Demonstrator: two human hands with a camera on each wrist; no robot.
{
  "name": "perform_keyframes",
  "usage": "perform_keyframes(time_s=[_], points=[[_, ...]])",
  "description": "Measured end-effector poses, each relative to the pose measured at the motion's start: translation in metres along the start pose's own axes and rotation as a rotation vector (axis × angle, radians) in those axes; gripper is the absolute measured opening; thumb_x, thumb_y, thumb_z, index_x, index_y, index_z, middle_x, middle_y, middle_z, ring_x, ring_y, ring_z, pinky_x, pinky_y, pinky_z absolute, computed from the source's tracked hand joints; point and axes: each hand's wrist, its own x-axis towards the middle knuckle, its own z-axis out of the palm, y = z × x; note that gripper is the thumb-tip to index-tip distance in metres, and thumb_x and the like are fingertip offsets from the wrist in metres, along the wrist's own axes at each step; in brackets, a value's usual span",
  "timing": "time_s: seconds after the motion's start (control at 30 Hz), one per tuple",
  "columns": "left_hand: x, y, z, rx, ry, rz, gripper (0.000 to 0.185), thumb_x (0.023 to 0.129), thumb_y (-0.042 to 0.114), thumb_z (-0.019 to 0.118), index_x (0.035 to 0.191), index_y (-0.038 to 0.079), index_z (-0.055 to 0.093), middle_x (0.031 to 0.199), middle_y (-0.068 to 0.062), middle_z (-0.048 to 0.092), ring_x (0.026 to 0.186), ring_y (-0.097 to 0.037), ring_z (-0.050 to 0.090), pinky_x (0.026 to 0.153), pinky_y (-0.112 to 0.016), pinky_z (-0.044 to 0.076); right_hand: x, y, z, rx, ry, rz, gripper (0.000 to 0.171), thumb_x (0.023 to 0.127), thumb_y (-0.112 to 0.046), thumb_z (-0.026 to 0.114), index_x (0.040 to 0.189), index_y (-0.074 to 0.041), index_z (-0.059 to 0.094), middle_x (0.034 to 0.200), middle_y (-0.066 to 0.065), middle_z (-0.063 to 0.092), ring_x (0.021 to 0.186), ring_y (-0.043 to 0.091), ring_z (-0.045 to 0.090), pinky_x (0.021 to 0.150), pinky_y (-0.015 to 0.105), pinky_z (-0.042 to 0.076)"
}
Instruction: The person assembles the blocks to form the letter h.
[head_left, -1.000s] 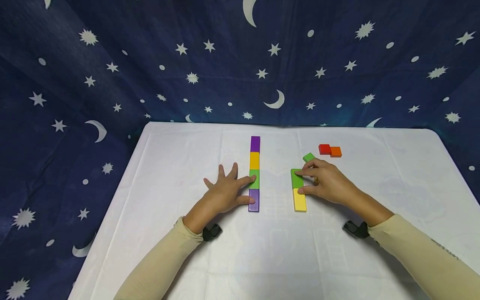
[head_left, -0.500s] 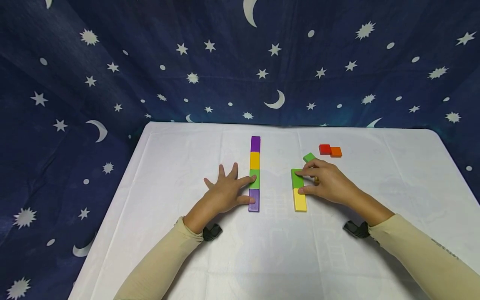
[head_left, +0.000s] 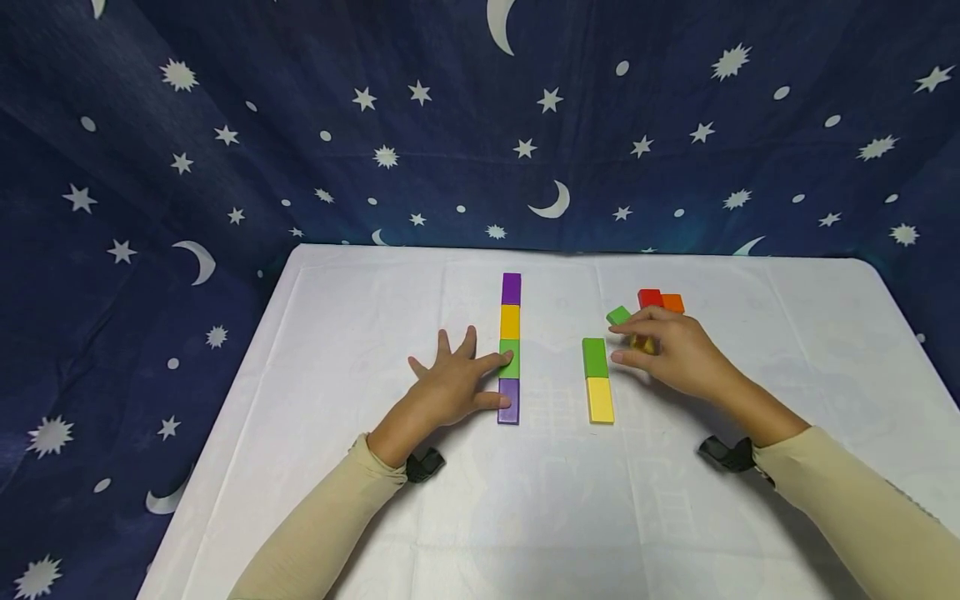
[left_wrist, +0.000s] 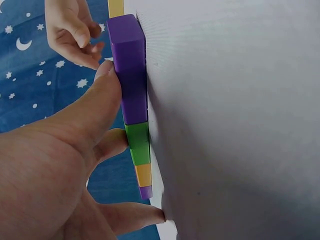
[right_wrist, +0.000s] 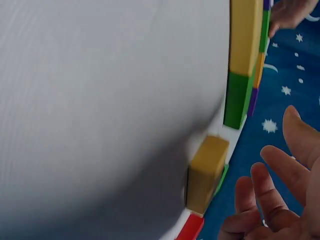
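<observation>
Reaching over the yellow block [right_wrist: 206, 172], relaxed right hand [head_left: 671, 354] holds nothing; it could bump the short row [head_left: 597, 380]. Left hand [head_left: 450, 385], fingers straight, braces the long row [head_left: 509, 347].

Two arms of one person enter from the bottom edge of the head view; each wears a close-fitting, long cream-beige sleeve ending at the wrist, the left sleeve [head_left: 315, 525] rising from about 7 o'clock, the right sleeve [head_left: 847, 508] from about 4 o'clock; a small black strap-like mount sits under each wrist, just past the cuff; the left hand [head_left: 450, 387] and right hand [head_left: 675, 354] are bare, without gloves; faint dark lettering runs along the right sleeve.
</observation>
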Motion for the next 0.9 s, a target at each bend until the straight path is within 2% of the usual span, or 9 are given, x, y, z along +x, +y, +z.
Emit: perform_keyframes(time_s=[0.17, 0.23, 0.57, 0.9], points=[[0.0, 0.0, 0.0, -0.001, 0.006, 0.003, 0.071, 0.085, 0.062, 0.072, 0.15, 0.046, 0.049, 0.171, -0.018, 0.015, 0.151, -0.061, 0.002, 0.099, -0.092, 0.011, -0.001, 0.008, -0.011, -0.039, 0.04, 0.024, 0.035, 0.086, -0.026, 0.084, 0.117, -0.012, 0.077, 0.092, 0.002, 0.067, 0.084, 0.02, 0.06, 0.074, 0.036, 0.048], [-0.001, 0.0, 0.0, -0.003, 0.007, 0.004, 0.071, 0.085, 0.062, 0.073, 0.149, 0.046, 0.049, 0.171, -0.019, 0.015, 0.151, -0.061, 0.002, 0.099, -0.092, 0.011, -0.001, 0.012, -0.014, -0.068, 0.042, 0.029, 0.037, 0.084, -0.025, 0.085, 0.117, -0.011, 0.077, 0.09, 0.002, 0.067, 0.083, 0.02, 0.06, 0.074, 0.036, 0.048], [-0.001, 0.001, 0.0, -0.006, 0.012, 0.01, 0.071, 0.085, 0.062, 0.072, 0.15, 0.045, 0.049, 0.17, -0.019, 0.016, 0.151, -0.061, 0.003, 0.099, -0.092, 0.011, -0.001, 0.025, -0.019, -0.083, -0.097, 0.178, 0.055, 0.081, -0.027, 0.087, 0.128, -0.004, 0.071, 0.093, 0.009, 0.064, 0.085, 0.024, 0.054, 0.071, 0.033, 0.045], [-0.002, 0.002, -0.001, -0.005, 0.011, 0.011, 0.071, 0.085, 0.062, 0.072, 0.15, 0.044, 0.049, 0.17, -0.019, 0.017, 0.151, -0.061, 0.004, 0.099, -0.092, 0.011, -0.002, 0.03, -0.014, -0.077, -0.107, 0.2, 0.057, 0.08, -0.027, 0.089, 0.128, -0.003, 0.07, 0.092, 0.009, 0.061, 0.085, 0.024, 0.053, 0.069, 0.032, 0.045]])
